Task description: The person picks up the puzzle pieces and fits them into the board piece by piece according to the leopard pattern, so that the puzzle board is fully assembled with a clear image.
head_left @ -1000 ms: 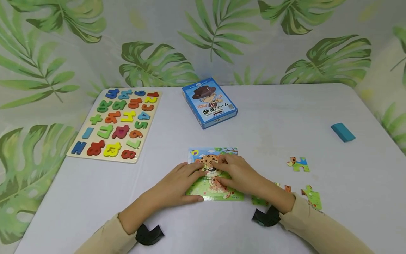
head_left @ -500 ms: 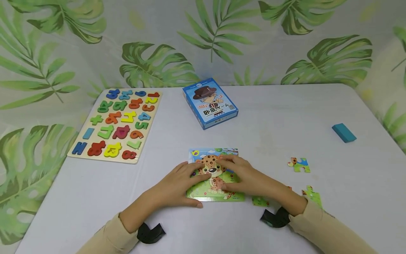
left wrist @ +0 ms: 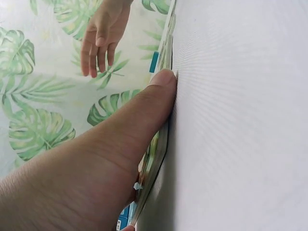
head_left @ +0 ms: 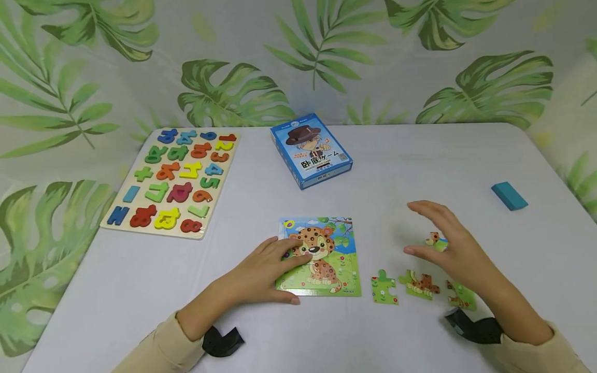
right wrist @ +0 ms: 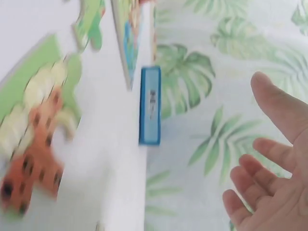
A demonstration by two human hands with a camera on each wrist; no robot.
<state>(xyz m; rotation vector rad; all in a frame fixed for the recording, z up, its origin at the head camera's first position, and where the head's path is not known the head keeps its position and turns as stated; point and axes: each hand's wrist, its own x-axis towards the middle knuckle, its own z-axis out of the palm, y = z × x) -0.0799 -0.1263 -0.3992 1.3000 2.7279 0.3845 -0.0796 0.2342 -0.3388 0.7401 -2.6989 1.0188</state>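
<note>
- Left hand [head_left: 268, 272] laid wide, fingers relaxed over the left part of the leopard puzzle [head_left: 342, 282], thumb along its near edge.
- Right hand [head_left: 459, 254] raised over the right side of the counter [head_left: 406, 336], held wide, with a plain gap between thumb and forefinger.
- Leopard puzzle flat on the counter, straight in front of the person: spotted animal seated on green grass, blue sky above.
- Just right of the puzzle, a plain green piece [head_left: 384, 289] with small flowers.
- Next to that, a spotted piece [head_left: 422, 285] with brown fur and pale paws; shown large in the right wrist view.
- Farther right, a green piece with brown bits [head_left: 464, 298], partly behind the right wrist.
- Above these, a blue-and-green piece [head_left: 434, 238], mostly hidden by the right hand.
- Behind the puzzle, well apart, a blue box [head_left: 311, 150] with a hatted cartoon figure, set at an angle.
- Toward the far left, a wooden board [head_left: 183, 211] with colourful numbers and shapes.
- Toward the far right, a teal block [head_left: 510, 196].
- Beyond the counter, a leaf-print cloth [head_left: 224, 31].
</note>
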